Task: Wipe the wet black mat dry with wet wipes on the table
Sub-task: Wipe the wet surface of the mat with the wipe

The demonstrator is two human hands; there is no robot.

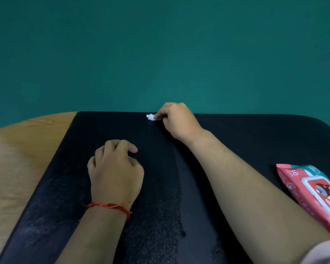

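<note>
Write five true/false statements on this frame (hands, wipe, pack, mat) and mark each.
1. The right hand pinches a small white wipe near the far edge of the black mat. True.
2. The left hand holds a second wipe. False: it holds nothing and rests on the mat.
3. The wipes pack lies on the mat beside the right forearm. True.
4. The red string bracelet is on the right wrist. False: it is on the left wrist.
5. The mat covers the whole table. False: bare wood shows to the mat's left.
</note>
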